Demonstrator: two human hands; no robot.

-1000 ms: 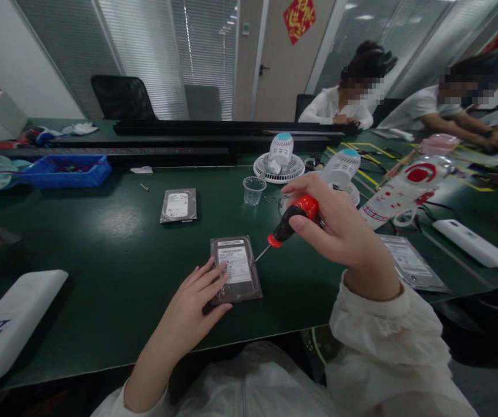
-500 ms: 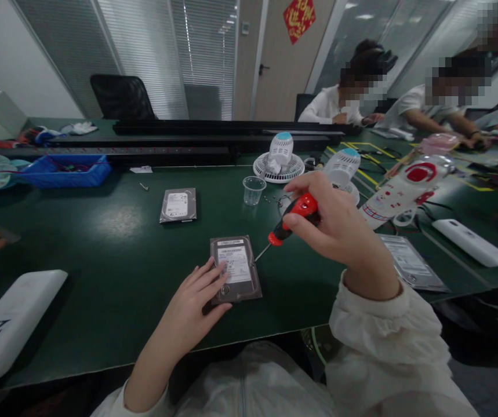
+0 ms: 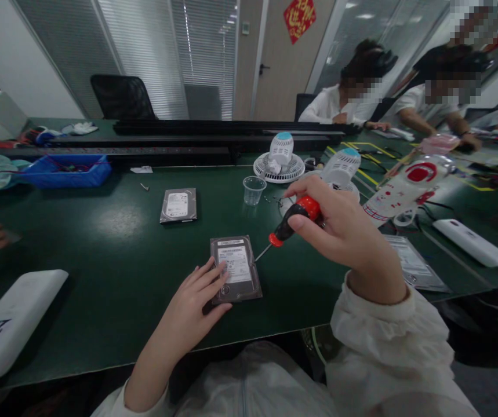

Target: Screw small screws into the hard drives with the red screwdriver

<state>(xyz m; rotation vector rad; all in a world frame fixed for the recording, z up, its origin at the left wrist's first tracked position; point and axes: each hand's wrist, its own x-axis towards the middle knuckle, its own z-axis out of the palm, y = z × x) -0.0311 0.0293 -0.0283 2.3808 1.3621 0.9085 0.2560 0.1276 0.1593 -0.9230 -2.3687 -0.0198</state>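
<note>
A hard drive (image 3: 236,267) with a white label lies flat on the green table (image 3: 113,255) in front of me. My left hand (image 3: 194,304) rests on its left edge with the fingers spread flat, steadying it. My right hand (image 3: 340,229) is closed round the red and black handle of a screwdriver (image 3: 290,223). The thin shaft slants down to the left, and its tip sits at the drive's right edge.
A second hard drive (image 3: 178,205) lies farther back, with a clear plastic cup (image 3: 253,190) and small white fans (image 3: 280,156) beyond. A blue tray (image 3: 66,169) stands at far left, a white device (image 3: 9,321) at near left. Other people sit at the right.
My right hand has turned slightly on the screwdriver handle, with the tip staying at the drive's edge. My left hand and the drive have not moved.
</note>
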